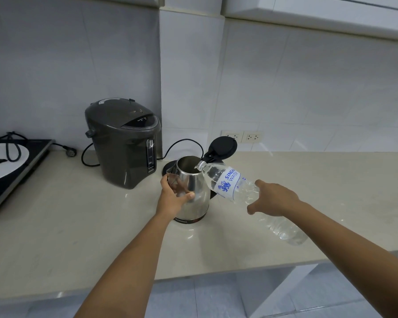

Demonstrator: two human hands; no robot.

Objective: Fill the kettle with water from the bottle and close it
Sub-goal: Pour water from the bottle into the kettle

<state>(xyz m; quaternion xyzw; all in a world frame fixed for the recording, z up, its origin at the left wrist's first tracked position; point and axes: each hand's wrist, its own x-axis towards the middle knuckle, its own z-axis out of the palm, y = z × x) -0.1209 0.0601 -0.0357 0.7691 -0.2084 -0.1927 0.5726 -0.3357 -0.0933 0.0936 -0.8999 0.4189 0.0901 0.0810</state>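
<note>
A steel kettle (199, 191) stands on the beige counter (101, 226) with its black lid (223, 146) flipped up and back. My left hand (174, 197) is wrapped around the kettle's front wall, below the spout. My right hand (275, 198) grips the middle of a clear plastic water bottle (228, 180) with a blue-printed label. The bottle is tilted down to the left, with its uncapped mouth at the kettle's rim and water showing at the mouth. The bottle's base (287, 232) sticks out behind my right wrist.
A dark grey electric water boiler (124, 143) stands left of the kettle, with black cords (182, 143) behind. An induction hob (12, 168) lies at the far left. Wall sockets (241, 136) sit behind the lid. The counter's front edge (216, 271) runs below my arms.
</note>
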